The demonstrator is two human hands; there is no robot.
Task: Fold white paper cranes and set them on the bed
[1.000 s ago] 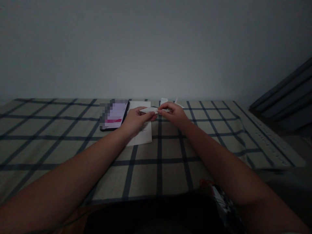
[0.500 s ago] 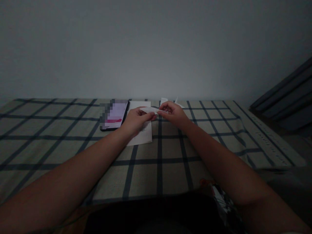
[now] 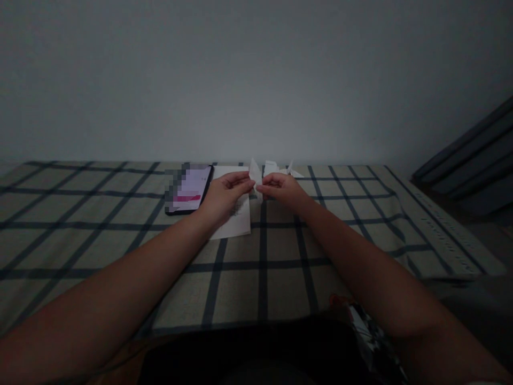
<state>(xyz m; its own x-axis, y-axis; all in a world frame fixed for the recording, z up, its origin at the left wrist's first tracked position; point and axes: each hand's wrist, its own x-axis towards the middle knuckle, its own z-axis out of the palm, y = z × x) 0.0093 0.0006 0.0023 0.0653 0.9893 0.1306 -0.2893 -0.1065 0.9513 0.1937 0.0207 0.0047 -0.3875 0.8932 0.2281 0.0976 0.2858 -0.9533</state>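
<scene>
Between my two hands stands a small piece of folded white paper [image 3: 255,171], pointed at the top. My left hand [image 3: 226,191] pinches its left side between thumb and fingers. From the right, my right hand [image 3: 284,187] pinches the same paper low down, its fingertips close to the left thumb. Fingers cover part of the folds. Under my left hand lies a white sheet [image 3: 236,224] with faint print on it. Just behind my right hand are other white folded paper pieces [image 3: 271,166], partly hidden by it.
A phone or tablet [image 3: 190,187] with a lit screen, partly pixelated, lies left of the sheet. The checked tablecloth [image 3: 240,289] reaches back to a plain grey wall [image 3: 256,80]. Dark folded fabric [image 3: 473,155] hangs at the far right.
The folded paper has turned from lying nearly flat between my hands to standing upright with its point up. My right hand has dropped slightly; both hands still grip the paper.
</scene>
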